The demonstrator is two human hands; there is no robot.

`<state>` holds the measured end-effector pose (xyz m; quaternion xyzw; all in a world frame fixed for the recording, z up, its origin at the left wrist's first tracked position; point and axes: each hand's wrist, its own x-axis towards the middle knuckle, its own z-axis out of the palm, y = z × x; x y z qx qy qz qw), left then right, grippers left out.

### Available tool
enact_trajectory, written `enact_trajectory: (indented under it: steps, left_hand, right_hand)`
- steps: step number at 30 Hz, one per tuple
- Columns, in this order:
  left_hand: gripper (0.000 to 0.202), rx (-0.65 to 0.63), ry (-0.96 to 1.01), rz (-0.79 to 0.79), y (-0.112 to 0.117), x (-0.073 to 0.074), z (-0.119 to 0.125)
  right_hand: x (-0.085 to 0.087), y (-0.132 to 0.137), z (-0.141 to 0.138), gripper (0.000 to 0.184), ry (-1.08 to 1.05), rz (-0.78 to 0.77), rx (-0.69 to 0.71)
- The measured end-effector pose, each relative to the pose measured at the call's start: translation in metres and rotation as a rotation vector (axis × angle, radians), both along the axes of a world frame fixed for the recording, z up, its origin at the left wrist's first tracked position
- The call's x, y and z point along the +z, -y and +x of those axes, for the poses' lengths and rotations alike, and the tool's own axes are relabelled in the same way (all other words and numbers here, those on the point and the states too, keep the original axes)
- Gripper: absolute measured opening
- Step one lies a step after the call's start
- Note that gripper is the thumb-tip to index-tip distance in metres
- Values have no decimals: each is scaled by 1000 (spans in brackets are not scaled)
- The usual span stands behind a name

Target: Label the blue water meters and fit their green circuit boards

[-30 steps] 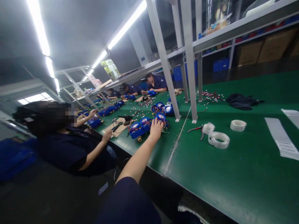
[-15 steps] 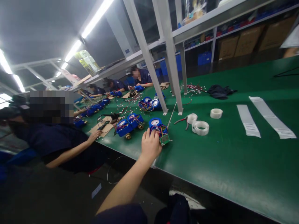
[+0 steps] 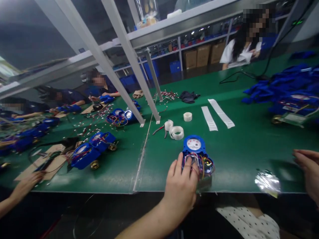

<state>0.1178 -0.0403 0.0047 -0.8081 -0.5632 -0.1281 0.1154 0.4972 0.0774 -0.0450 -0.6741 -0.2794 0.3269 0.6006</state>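
Observation:
A blue water meter (image 3: 194, 146) with a white dial and coloured wires on top lies near the front edge of the green bench (image 3: 244, 146). My left hand (image 3: 182, 188) grips its near end, fingers curled over the wires. My right hand (image 3: 308, 172) comes in at the right edge just above the bench, fingers stretched out together and holding nothing. A crumpled piece of clear plastic (image 3: 267, 183) lies on the bench edge just left of that hand.
Tape rolls (image 3: 176, 132), pliers (image 3: 160, 129) and two white label strips (image 3: 209, 118) lie behind the meter. More blue meters (image 3: 91, 152) sit left, a blue heap (image 3: 291, 91) right. Slanted metal posts (image 3: 134, 68) rise mid-bench. A co-worker's hand (image 3: 25, 186) rests at lower left.
My left hand has dragged the blue meter right along the bench's front edge, away from the other meters. My view swung right, and my right hand and the plastic scrap came into sight.

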Motion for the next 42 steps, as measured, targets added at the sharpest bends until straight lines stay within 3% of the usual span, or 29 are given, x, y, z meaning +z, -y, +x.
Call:
enact_trajectory:
  steps: [2, 6, 11, 17, 23, 26, 28, 30, 33, 36, 39, 42]
  left_hand:
    - [52, -2, 9, -1, -33, -1, 21]
    - [48, 31, 34, 4, -93, 1, 49]
    - [50, 39, 57, 15, -130, 1, 49]
    - [70, -51, 215, 34, -131, -11, 30]
    - [66, -160, 373, 58, -132, -22, 20]
    - [65, -176, 398, 62, -131, -21, 20]
    - [61, -188, 428, 71, -129, -18, 21]
    - [57, -200, 467, 87, -126, -15, 21]
    - [38, -202, 536, 127, -124, -9, 21]
    - [18, -167, 610, 196, -121, -3, 21]
    - [15, -109, 668, 238, -117, 4, 22]
    - [17, -98, 744, 127, -113, 9, 23]
  right_hand:
    - [-10, 0, 7, 15, 119, 94, 18]
    - [-25, -3, 14, 22, 163, 211, 79]
    - [-27, -7, 16, 36, 201, 219, 39]
    - [-28, -12, 17, 37, 192, 224, 36]
    - [-10, -4, -7, 42, 201, 218, 121]
    - [4, 4, -48, 44, 216, 238, 293]
    - [13, 4, -81, 45, 175, 225, 507]
    - [20, 1, -112, 50, 68, 156, 708]
    - [31, -6, -143, 51, -143, 32, 866]
    - [43, -7, -156, 48, -300, -39, 865]
    - [54, -3, -162, 46, -394, -45, 784]
    - [60, -1, -169, 47, -426, -13, 720]
